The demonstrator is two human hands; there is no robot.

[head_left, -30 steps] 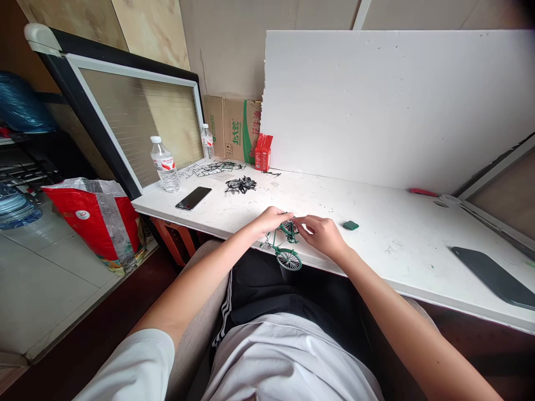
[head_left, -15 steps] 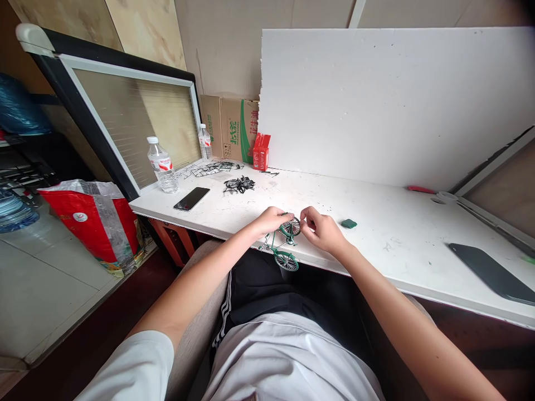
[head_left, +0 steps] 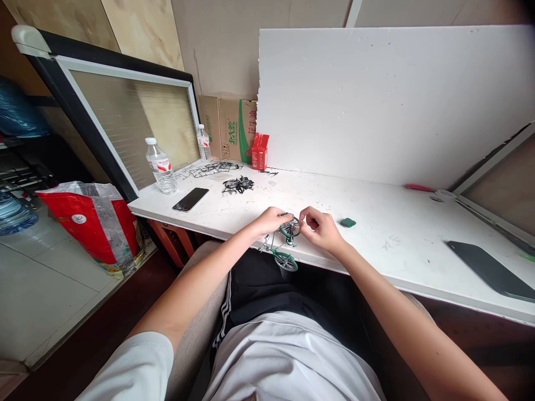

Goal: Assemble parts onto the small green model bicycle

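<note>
A small green model bicycle (head_left: 286, 262) hangs over the front edge of the white table, its frame tilted and one wheel beyond the edge. My left hand (head_left: 271, 220) is closed on the bicycle near its upper wheel. Close to that wheel's right side, my right hand (head_left: 318, 227) has its thumb and forefinger pinched together; whatever may be between the fingertips is too small to make out. To the right of this hand lies a small dark green block-like piece (head_left: 348, 223).
Black plastic parts (head_left: 238, 184) lie in a pile behind my hands, with thin black part frames (head_left: 211, 169) farther back. A phone (head_left: 190, 199) and water bottle (head_left: 161, 167) are at left. A dark flat slab (head_left: 491, 268) rests at right, and a red box (head_left: 259, 151) stands behind.
The camera view has shifted very slightly. Both hands and the model bicycle stay in nearly the same place, with the right fingers still pinched beside the wheel.
</note>
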